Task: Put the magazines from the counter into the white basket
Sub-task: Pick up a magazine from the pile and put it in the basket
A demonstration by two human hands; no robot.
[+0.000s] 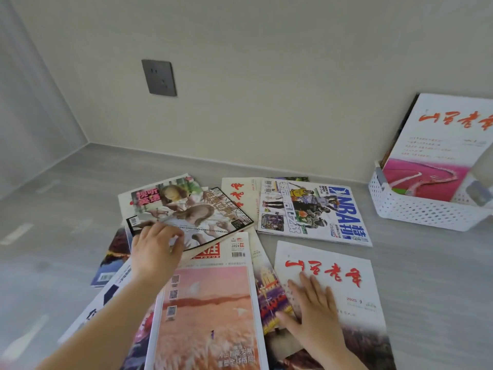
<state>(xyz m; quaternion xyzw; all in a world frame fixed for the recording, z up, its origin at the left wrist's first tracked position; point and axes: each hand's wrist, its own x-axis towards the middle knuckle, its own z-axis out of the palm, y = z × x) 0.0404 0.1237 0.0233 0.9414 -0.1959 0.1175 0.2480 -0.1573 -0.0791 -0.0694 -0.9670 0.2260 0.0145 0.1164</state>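
My left hand (157, 247) curls its fingers round the black-bordered magazine's (202, 222) near corner, apparently to lift it. My right hand (314, 313), fingers flat, steadies the red-titled magazine (346, 284). The white basket (416, 212) stands well right of both.

Basket (416, 212) r. side off-frame

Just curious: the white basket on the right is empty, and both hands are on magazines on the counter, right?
Not empty: the head view shows the white basket already holding a red-titled magazine, leaning upright. The left hand and right hand are on magazines on the counter.
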